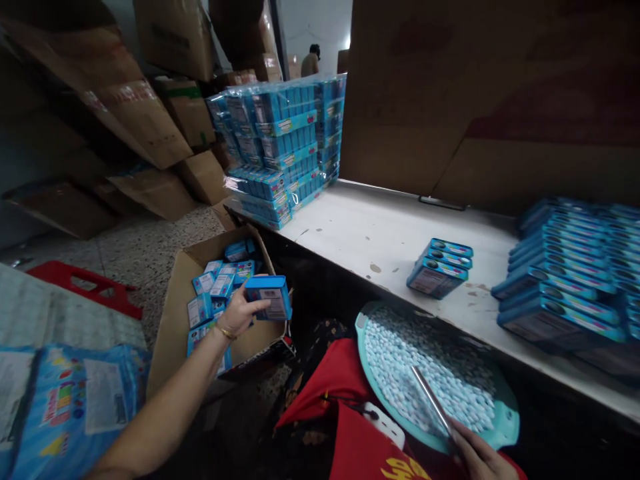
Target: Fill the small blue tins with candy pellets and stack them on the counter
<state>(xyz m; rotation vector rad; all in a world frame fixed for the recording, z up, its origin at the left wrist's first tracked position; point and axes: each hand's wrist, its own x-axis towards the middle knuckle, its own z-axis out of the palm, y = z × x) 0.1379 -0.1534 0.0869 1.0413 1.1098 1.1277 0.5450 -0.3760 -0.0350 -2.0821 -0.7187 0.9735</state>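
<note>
My left hand (239, 313) grips a blue tin box (273, 300) with a white label. It hovers over an open cardboard box (170, 320) where several more blue tins (220, 283) lie loosely. At the lower right, my right hand (475, 453) is closed around a shiny metal rod-like tool (431, 399), whose full shape I cannot make out. The tool's far end reaches over a turquoise basin (370, 380) filled with small pale blue-white pieces (425, 360).
A white table (345, 233) holds a small group of blue tins (440, 267), long rows of tins (560, 280) at the right, and a plastic-wrapped stack (285, 147). Cardboard cartons (145, 120) are piled behind on the left. A blue printed bag (75, 400) lies lower left. A person (311, 61) is far back.
</note>
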